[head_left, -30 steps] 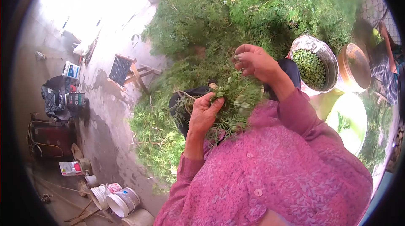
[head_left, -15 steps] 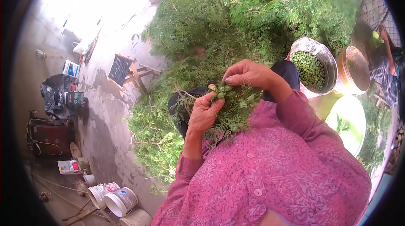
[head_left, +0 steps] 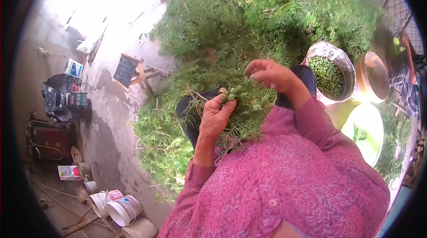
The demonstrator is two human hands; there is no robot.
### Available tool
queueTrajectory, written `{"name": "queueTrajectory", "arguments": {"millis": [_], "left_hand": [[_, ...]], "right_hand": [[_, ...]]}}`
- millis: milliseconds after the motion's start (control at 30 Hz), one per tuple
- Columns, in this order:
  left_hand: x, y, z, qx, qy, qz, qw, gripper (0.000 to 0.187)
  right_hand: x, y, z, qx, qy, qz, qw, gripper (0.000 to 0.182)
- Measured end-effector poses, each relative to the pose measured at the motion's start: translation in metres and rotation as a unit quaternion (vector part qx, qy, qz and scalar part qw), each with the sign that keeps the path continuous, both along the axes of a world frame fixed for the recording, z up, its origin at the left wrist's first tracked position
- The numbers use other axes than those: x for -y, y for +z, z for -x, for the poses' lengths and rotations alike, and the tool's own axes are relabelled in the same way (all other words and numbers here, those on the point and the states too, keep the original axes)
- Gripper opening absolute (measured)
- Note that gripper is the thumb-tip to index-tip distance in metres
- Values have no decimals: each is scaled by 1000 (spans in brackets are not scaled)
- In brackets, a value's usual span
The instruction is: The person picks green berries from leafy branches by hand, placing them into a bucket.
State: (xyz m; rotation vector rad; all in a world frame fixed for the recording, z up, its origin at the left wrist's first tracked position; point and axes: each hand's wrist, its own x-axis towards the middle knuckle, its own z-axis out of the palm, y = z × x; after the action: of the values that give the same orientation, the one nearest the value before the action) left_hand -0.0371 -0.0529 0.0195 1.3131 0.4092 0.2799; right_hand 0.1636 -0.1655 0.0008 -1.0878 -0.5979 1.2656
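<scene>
Stained concrete [head_left: 109, 136] at left, with buckets [head_left: 119, 212] and a stool [head_left: 126, 70]; then heaped branches [head_left: 267, 20]. Between dark knees [head_left: 306, 78], in left hand [head_left: 216, 117], a pinched sprig [head_left: 253, 98]; right hand [head_left: 272, 76] half-curled beside it, hold unclear. At right, pail [head_left: 348, 77] of green pieces [head_left: 325, 76], bright tub [head_left: 372, 124].

Strong daylight floods the far left corner of the floor [head_left: 104, 118], bleaching it to flat white with a purplish haze. The near left corner falls into brownish dimness. Glare also burns out much of the pale basin [head_left: 371, 127], while the heap of greenery [head_left: 267, 20] mixes bright patches with deep shadow, its far right edge smeared soft. The left fingers [head_left: 227, 106] look fairly crisp; the right fingers [head_left: 263, 66] blur slightly. Fisheye curvature bends the margins into a black surround.
</scene>
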Motion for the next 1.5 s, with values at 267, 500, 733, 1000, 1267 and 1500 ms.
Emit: {"name": "queueTrajectory", "arguments": {"millis": [267, 500, 733, 1000, 1267, 1500], "left_hand": [[-5, -5, 1, -9, -8, 2, 1000, 17], [-1, -3, 1, -27, -35, 0, 999, 16], [0, 1, 0, -32, 8, -46, 998, 14], [3, 0, -8, -5, 38, -53, 998, 15], [3, -6, -12, -12, 20, -94, 995, 15], [2, -6, -11, -6, 39, -70, 997, 14]], "right_hand": [[-9, 17, 19, 41, 92, -29, 994, 25], [-12, 16, 22, 180, 85, -18, 980, 18], [-4, -4, 13, 326, -90, 13, 941, 11], [13, 36, -11, -129, -53, -155, 978, 9], [3, 59, 20, 380, 84, 31, 921, 24], [3, 38, 32, 345, 86, 33, 934, 28]]}}
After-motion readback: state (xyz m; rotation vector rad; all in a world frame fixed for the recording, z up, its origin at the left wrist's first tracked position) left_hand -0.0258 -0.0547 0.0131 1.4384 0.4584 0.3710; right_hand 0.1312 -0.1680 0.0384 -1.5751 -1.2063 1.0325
